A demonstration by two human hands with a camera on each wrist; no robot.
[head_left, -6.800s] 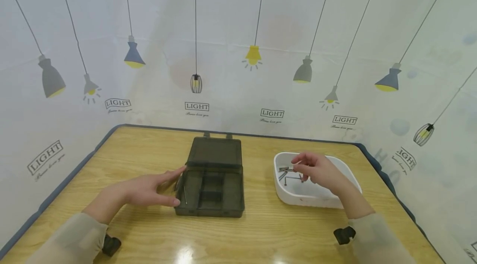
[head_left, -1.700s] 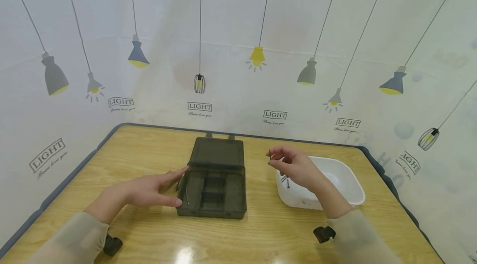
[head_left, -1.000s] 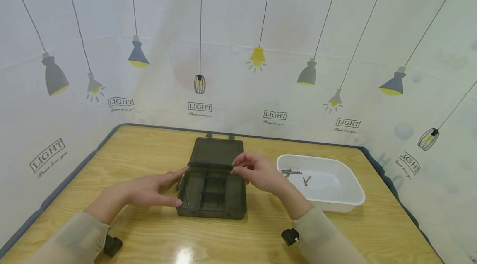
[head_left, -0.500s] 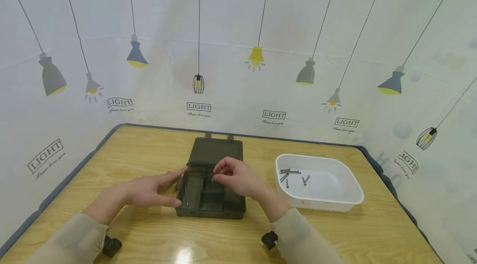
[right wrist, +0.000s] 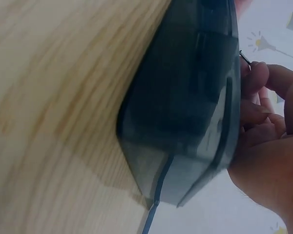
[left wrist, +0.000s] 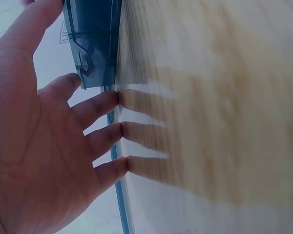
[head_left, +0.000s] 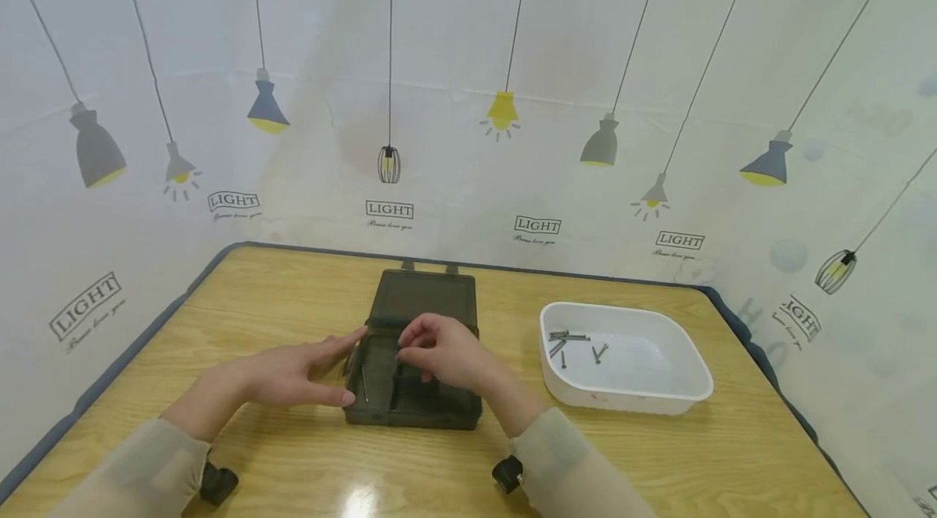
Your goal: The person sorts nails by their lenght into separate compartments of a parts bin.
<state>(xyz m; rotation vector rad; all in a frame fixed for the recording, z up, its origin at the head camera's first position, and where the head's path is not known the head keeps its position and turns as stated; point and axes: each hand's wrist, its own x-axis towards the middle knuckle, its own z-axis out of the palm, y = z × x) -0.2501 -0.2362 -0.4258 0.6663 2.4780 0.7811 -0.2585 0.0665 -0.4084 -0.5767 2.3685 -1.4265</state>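
Note:
A dark translucent plastic case (head_left: 381,408) lies on the table, its lid (head_left: 424,296) laid back. My left hand (head_left: 281,373) rests against the left side, thumb at the front corner and index finger near the hinge. Its other fingertips touch the table in the left wrist view. Over the middle compartments, my right hand (head_left: 454,351) pinches a thin metal nail (right wrist: 245,58) between thumb and index finger; most of it is hidden by the fingers. Another slim nail (head_left: 364,384) lies in the left compartment. Part of the interior is hidden behind my right hand.
A white tray (head_left: 629,400) stands to the right of the case, with several loose nails (head_left: 560,339) at its left end. Behind the table (head_left: 285,461) hangs a white cloth (head_left: 454,38) printed with lamps.
My right hand was in the tray earlier, then rose with the nail past its left rim. It has travelled left over the case. My left hand has stayed in place.

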